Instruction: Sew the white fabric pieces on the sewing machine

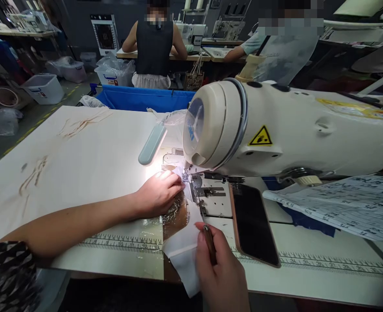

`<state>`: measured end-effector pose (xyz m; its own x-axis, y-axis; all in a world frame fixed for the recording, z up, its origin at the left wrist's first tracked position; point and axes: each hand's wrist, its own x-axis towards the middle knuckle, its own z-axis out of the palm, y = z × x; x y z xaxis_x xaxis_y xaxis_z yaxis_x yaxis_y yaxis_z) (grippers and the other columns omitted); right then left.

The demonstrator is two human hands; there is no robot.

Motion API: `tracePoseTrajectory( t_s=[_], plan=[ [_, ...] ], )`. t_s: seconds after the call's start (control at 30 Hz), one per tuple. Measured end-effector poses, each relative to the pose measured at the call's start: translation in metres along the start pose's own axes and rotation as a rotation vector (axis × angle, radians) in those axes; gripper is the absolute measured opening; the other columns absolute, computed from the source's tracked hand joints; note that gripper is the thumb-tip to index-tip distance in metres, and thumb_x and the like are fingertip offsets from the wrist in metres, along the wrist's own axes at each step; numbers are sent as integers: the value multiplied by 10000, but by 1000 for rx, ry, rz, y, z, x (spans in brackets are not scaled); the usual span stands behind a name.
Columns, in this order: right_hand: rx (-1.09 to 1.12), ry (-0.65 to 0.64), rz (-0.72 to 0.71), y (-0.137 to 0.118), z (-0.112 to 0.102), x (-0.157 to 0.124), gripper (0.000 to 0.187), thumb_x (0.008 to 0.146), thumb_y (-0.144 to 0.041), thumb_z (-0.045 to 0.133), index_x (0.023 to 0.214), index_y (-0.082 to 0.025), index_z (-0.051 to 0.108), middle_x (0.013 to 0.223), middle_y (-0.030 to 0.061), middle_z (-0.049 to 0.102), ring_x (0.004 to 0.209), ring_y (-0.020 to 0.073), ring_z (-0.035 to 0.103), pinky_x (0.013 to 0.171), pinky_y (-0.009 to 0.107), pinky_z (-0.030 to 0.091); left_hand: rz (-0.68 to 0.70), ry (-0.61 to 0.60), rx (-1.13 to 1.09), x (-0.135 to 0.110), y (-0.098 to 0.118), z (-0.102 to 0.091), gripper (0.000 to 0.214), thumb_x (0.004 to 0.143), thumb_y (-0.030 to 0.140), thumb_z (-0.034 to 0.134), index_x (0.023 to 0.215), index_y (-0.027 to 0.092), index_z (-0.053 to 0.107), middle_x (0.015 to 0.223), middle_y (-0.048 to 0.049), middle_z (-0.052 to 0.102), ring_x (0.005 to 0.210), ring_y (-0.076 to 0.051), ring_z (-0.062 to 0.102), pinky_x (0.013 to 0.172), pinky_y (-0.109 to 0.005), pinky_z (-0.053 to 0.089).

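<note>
Left hand [160, 193]: fingers loosely bent and pressed down on the fabric [183, 255]; nothing gripped.
Right hand [222, 277]: fingers closed round a wooden-handled tool [207, 236], its metal tip aimed ahead toward the foot [188, 177].
Fabric: white strip; far end under the left fingertips at the foot, near end beneath the right fingers, hanging off the table edge.
Foot: just beyond the left fingertips, below the machine [292, 130] head.
Phone [253, 225]: face up, just right of the right fingers, untouched.
Progress: judged early; most of the strip lies short of the needle. Stitching not discernible.
</note>
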<state>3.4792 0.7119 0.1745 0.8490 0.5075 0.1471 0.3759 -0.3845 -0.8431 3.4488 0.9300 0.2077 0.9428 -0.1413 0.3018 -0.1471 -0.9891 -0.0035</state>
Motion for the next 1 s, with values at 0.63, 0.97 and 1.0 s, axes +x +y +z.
tracePoseTrajectory(
  t_s=[0.63,0.97,1.0],
  plan=[
    [-118,22,-213,-1,-2,20,297,981,-388,435,1000,-206,669,962,56,806,779,188,777,671,236,611,24,-68,56,3,4,-1,306,929,159,393,1038,93,671,1053,-154,640,903,-247,573,772,-403,522],
    [-29,51,-194,-4,3,11,256,979,-406,482,1066,-265,677,1005,11,790,889,194,758,777,264,593,-37,-55,11,5,4,0,256,849,148,480,1030,113,657,1061,-139,629,936,-244,585,787,-378,505],
    [-6,47,-209,-8,2,9,242,979,-394,486,1063,-270,676,985,3,790,851,189,756,755,264,589,-43,-59,3,6,4,0,233,845,151,483,995,120,658,1050,-138,628,924,-244,586,778,-377,505]
  ],
)
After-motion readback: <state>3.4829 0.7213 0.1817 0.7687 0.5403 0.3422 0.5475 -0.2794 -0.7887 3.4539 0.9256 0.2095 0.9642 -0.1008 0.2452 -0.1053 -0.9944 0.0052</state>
